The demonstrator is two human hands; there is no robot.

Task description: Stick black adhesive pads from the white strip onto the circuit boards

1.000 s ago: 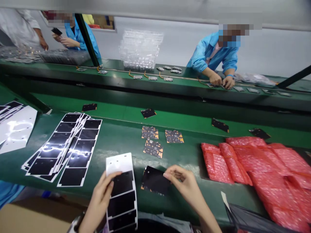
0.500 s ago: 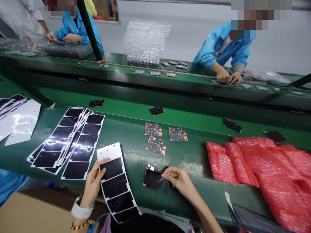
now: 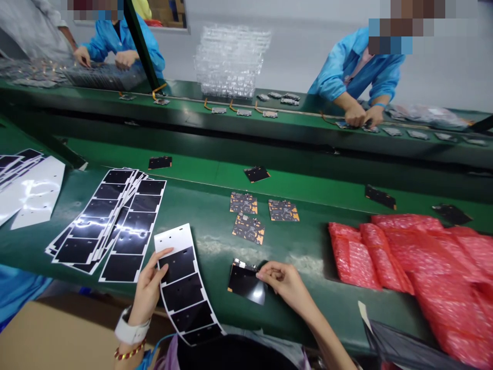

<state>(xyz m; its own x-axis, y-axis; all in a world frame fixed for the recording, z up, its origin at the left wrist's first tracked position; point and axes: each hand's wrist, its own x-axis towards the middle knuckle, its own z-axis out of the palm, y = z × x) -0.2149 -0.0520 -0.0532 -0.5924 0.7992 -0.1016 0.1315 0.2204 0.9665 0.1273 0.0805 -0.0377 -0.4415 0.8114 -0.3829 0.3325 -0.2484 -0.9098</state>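
Observation:
My left hand grips a white backing sheet of black adhesive films between thumb and fingers. The sheet bends towards me, its top section bare white. With thumb and fingertips together, my right hand pinches the right edge of a single black film. That film lies over a circuit board on the bench; white connectors and an orange corner of the board stick out. Whether the film touches the board all over, I cannot tell. Just beyond are three bare circuit boards with orange patches.
Stacked film sheets lie left, beside white sheets. Red bubble-wrap packages cover the right side. Black-covered boards sit on the green conveyor belt. Across it, co-workers in blue handle parts near stacked clear trays.
The boards on the belt have shifted right. The film in my right hand now catches a bright reflection near its lower right corner. Both my hands stay almost still.

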